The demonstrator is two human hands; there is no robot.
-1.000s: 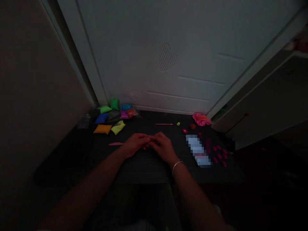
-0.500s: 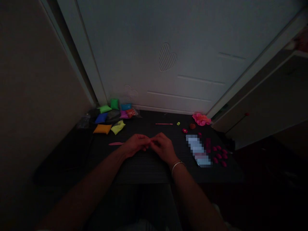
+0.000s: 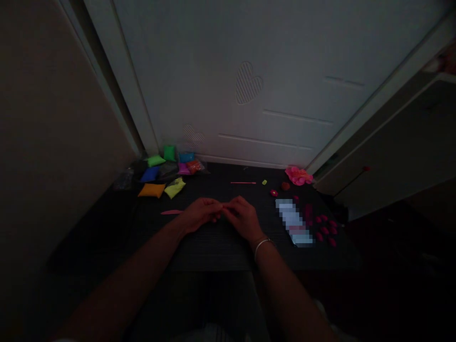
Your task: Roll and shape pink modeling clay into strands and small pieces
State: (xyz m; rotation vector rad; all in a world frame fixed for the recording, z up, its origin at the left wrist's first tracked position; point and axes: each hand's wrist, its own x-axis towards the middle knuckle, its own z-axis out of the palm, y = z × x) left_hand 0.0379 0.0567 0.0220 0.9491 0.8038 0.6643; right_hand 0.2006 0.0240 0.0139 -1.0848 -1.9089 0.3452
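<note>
Over the middle of the dark table (image 3: 221, 244), my left hand (image 3: 202, 212) and my right hand (image 3: 242, 214) meet at the fingertips. Both are closed in a pinch. Whatever lies between the fingertips is too small and dark to make out. Beside my left wrist lies a pink knife-like tool (image 3: 171, 212), its right end hidden behind the hand. Farther back is a thin pink stick tool (image 3: 243, 183), with a small yellow-green piece (image 3: 264, 182) to its right. A small pink flower-like piece (image 3: 273, 193) and a reddish-brown lump (image 3: 285, 186) sit beyond my right hand.
Packets of coloured clay, among them an orange packet (image 3: 151, 190) and a yellow packet (image 3: 175, 188), lie at the back left. To the right are a blurred-out oblong (image 3: 294, 223), several dark pink pieces (image 3: 324, 231) and a pink flower (image 3: 299, 175). A white panel (image 3: 213, 95) rises behind.
Almost nothing differs. My hands keep the same fingertip-to-fingertip pose, and the view has shifted very slightly.
</note>
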